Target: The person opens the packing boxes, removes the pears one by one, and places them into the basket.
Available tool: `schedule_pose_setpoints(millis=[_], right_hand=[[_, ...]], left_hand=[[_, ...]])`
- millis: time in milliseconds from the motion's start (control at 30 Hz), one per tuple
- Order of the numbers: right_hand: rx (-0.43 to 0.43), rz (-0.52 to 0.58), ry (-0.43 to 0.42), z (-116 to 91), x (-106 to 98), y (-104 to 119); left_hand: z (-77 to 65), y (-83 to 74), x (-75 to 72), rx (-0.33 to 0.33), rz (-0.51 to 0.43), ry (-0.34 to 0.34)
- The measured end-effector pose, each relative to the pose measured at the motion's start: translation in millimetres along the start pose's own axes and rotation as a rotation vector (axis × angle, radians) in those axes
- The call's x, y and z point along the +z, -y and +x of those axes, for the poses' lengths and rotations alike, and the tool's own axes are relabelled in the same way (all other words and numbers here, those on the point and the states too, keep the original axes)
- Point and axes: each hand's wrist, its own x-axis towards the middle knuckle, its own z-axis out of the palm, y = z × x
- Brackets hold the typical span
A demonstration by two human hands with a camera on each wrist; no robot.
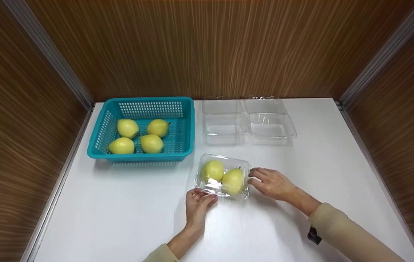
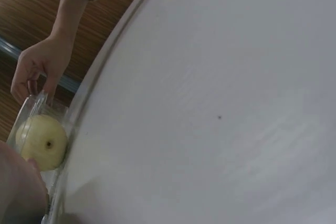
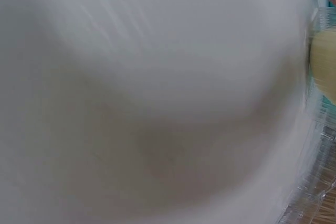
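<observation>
A clear plastic clamshell box [image 1: 221, 157] with two yellow-green pears [image 1: 233, 181] in it sits on the white table, its lid down over the fruit. At its front left corner, my left hand [image 1: 196, 208] holds the edge between thumb and fingers. My right hand [image 1: 273, 183] is at the right edge, fingers bent and fingertips at the plastic. The left wrist view shows that right hand [image 2: 44, 66] pinching the rim of the box beside a pear [image 2: 44, 142]. The right wrist view is blurred, with part of a pear [image 3: 324, 64] at its edge.
A teal plastic basket [image 1: 141, 156] with several pears [image 1: 152, 144] stands at the back left. Two open clear clamshell boxes [image 1: 225, 129] [image 1: 270, 127] stand side by side at the back, right of the basket. Wood-grain panels [image 1: 207, 47] enclose the table on the back and sides.
</observation>
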Motion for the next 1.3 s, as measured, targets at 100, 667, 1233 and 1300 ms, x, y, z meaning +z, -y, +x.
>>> schedule_pose_setpoints(millis=[100,667,1233,1300], right_hand=[[-0.004,-0.010,-0.006,0.8,-0.5,2.0],[-0.020,0.010,-0.026,0.5,-1.4,16.0],[-0.075,-0.056,-0.033,6.2,-4.1,28.0],[-0.087,-0.067,-0.026,5.9,-4.2,28.3]], left_hand=[[1.7,0.4,1.1,0.011,-0.009,-0.003],[8.5,4.4,5.9,0.024,-0.019,0.037],[2.6,5.0,10.2,-0.005,0.023,0.092],[3.4,5.0,11.1,-0.011,0.029,0.095]])
